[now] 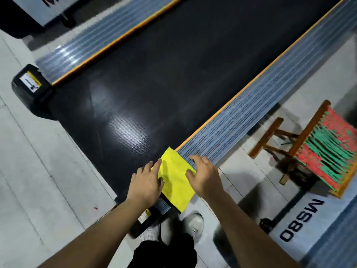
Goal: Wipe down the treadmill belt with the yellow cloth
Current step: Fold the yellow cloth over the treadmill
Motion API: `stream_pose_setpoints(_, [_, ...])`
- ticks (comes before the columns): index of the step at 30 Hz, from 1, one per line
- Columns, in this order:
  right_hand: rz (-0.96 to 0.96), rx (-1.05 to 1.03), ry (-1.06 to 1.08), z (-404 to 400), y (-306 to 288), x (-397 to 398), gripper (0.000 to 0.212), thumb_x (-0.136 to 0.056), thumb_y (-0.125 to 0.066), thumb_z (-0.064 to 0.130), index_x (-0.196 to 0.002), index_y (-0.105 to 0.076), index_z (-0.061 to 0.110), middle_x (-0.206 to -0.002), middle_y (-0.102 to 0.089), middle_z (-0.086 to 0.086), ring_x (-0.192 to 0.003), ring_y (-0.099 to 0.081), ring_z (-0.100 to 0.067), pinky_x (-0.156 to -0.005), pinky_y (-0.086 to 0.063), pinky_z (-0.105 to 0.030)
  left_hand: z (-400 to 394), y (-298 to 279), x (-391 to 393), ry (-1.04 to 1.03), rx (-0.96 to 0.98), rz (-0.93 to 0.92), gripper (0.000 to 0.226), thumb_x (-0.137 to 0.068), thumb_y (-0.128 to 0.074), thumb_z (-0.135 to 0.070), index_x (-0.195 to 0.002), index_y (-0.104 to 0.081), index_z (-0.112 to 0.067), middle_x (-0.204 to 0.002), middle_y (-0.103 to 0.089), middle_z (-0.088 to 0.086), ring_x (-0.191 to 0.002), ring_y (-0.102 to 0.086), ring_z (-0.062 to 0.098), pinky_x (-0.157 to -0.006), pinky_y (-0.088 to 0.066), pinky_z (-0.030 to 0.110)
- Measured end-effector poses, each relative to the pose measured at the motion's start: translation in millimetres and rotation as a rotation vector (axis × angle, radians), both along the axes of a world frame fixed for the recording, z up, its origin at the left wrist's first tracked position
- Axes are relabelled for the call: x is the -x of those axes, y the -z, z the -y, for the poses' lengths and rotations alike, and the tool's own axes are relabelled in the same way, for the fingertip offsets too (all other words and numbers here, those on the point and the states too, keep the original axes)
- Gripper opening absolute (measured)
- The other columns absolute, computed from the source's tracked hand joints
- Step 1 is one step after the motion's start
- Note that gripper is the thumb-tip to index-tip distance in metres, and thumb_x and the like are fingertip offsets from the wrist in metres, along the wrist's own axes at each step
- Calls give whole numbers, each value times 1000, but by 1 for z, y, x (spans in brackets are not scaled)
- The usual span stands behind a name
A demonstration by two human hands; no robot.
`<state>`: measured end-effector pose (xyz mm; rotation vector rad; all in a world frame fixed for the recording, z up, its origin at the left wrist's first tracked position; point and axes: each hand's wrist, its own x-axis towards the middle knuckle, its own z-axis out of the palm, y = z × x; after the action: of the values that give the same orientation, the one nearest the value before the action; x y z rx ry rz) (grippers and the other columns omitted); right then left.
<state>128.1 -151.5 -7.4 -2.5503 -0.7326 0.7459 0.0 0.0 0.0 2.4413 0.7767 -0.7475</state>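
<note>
Both hands flat on yellow cloth point(176, 178) at the near corner of the treadmill belt point(146, 74).

Left hand point(145, 183) at 9 o'clock of the cloth, fingers spread, pressing its edge; right hand point(203, 176) at 3 o'clock, fingers spread, resting on cloth and ribbed side rail point(241, 122). Woven stool point(318, 149) on floor at 3 o'clock.

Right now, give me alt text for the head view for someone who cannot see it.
Both hands, left hand and right hand, press a yellow cloth flat at the near right corner of a black treadmill belt, overlapping the ribbed side rail. A woven stool stands on the floor to the right.
</note>
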Motion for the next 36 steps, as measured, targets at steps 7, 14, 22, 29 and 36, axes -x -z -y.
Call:
stream_pose_setpoints(7, [-30, 101, 45, 7, 41, 10, 44, -78, -69, 37, -116, -61, 19, -101, -65, -6, -100, -60, -32, -83, -44, -40, 2, 43, -6, -86, 13, -79, 75, -101, -49, -40, -160, -6, -21, -151, -36, 10, -133, -41, 34, -106, -39, 47])
stream_pose_setpoints(14, [-290, 148, 152, -1, 47, 11, 31, -90, -64, 36, -116, -63, 19, -94, -51, 2, -97, -56, -25, -89, -43, -35, -8, 52, -10, -268, 49, -53, 65, -96, -57, -32, -153, -30, -15, -137, -50, 10, -123, -45, 34, -106, -40, 41])
stream_pose_setpoints(22, [-320, -129, 114, 18, -33, 0, 10, -93, -60, 30, -96, -52, 31, -71, -50, 12, -68, -50, -8, -65, -42, -27, -14, -16, -11, -451, 322, 113, 11, -84, -71, -20, -89, -61, -19, -80, -56, -1, -68, -52, 15, -58, -39, 27])
stream_pose_setpoints(29, [-178, -234, 10, 38, -186, -35, 10, -93, -61, 30, -103, -59, 28, -75, -56, 24, -81, -55, -12, -68, -38, -22, -3, -139, -11, -498, 398, 295, 35, -68, -79, -32, -72, -53, -9, -60, -45, -4, -58, -36, 15, -57, -35, 34])
stream_pose_setpoints(36, [-102, -321, -172, 61, -335, -71, 18, -96, -57, 33, -113, -60, 32, -101, -67, 12, -97, -61, -11, -88, -47, -29, 37, -282, -40, -658, 489, 391, 58, -49, -71, -60, -80, -58, -12, -62, -58, -4, -57, -47, 10, -58, -41, 31])
